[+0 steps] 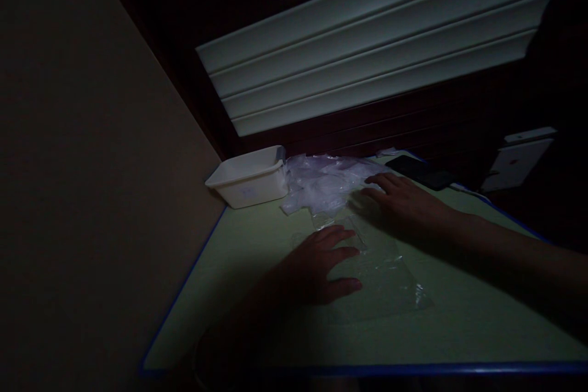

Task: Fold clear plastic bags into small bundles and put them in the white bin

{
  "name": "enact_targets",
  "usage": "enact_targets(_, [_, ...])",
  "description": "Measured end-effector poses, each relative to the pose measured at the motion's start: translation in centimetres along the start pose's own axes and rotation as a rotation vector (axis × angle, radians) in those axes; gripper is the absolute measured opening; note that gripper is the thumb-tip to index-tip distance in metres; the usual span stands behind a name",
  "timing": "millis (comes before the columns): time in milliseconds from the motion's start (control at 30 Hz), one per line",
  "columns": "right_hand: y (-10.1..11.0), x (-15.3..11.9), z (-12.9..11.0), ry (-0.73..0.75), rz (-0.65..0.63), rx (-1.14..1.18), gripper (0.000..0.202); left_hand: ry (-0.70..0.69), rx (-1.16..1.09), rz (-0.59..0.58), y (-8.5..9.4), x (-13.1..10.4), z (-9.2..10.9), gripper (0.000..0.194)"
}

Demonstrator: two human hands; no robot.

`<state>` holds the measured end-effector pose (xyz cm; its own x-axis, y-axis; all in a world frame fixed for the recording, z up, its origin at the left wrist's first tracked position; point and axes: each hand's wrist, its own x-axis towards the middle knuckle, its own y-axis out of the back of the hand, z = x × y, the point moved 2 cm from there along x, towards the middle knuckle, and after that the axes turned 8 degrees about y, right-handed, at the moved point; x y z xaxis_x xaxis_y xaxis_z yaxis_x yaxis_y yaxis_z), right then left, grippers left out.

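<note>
A clear plastic bag (386,285) lies flat on the pale green table (478,318). Over its left part is my left hand (324,263), fingers spread and pointing right, with nothing in its grasp. My right hand (399,199) reaches in from the right, fingers apart, beside a heap of crumpled clear plastic bags (321,180) at the back. Whether its fingertips touch the heap I cannot tell. The light is dim, so the bag's edges show only faintly.
A white plastic bin (252,187) stands at the back left, against the wall (114,165). Behind the heap at right lies a dark flat object (420,171) with a pale cable (468,191). Blue edging (413,369) borders the table, and a slatted panel (367,43) rises behind.
</note>
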<state>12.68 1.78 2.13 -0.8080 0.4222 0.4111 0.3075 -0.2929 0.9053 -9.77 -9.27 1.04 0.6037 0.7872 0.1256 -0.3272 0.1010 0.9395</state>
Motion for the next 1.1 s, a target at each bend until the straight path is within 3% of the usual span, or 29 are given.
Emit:
enact_targets(200, [0.8,0.4,-1.2,0.040,-0.055,0.139,0.017,0.003,-0.050,0.025,0.3,0.0,0.4,0.067])
enact_targets(433, [1.7,0.6,-3.0,-0.123,-0.069,0.434,0.019,0.131,-0.303,0.115,-0.1,0.2,0.0,0.061])
enact_targets(667, [-0.1,0.4,-3.4,-0.140,-0.129,0.442,0.039,0.232,-0.615,0.324,-1.1,0.9,-2.0,0.050])
enact_targets(900, [-0.1,0.5,-3.5,-0.037,-0.063,0.435,0.017,0.262,-0.668,0.358,-1.0,1.0,-2.4,0.051])
enact_targets(1100, [0.5,0.7,-2.6,-0.260,0.091,0.545,0.017,0.253,-0.662,0.366,-0.8,1.1,-2.2,0.052])
